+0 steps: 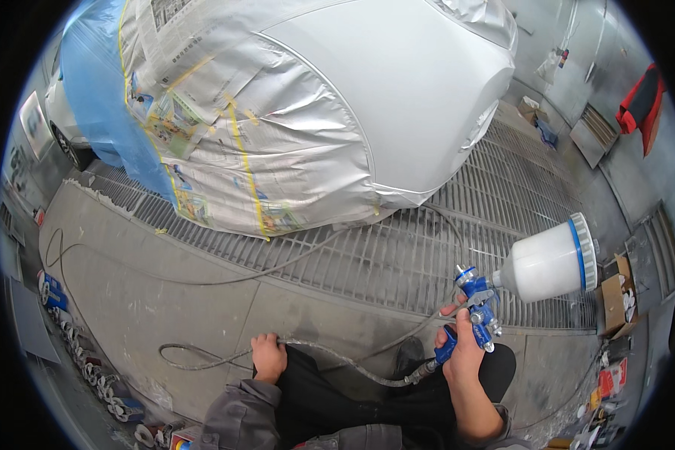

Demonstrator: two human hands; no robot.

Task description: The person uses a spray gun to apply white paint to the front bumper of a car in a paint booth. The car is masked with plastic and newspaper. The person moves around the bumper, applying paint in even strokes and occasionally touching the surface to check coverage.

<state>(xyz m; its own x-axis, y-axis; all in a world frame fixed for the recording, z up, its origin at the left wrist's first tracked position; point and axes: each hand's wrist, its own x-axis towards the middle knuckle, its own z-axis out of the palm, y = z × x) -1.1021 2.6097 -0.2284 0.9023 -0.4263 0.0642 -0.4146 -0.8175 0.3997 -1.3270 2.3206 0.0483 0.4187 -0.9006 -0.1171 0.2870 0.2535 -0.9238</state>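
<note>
My right hand [461, 349] grips a blue and silver spray gun [472, 296] with a white cup [540, 262] ringed in blue, tilted sideways. A grey hose [375, 375] runs from the gun's handle. My left hand [268, 358] rests on my left knee beside the hose, fingers apart and slightly curled. Ahead is a car's pale panel [427, 105], bordered by silvery masking paper [307, 165] with yellow tape and blue plastic sheeting [94, 90].
A floor grate [502, 187] runs under the car. Hose loops [202, 281] lie on the floor [127, 300]. Cans [120, 405] line the left wall; a cardboard box [619, 300] stands right. A red-and-black garment [641, 105] hangs on the right wall.
</note>
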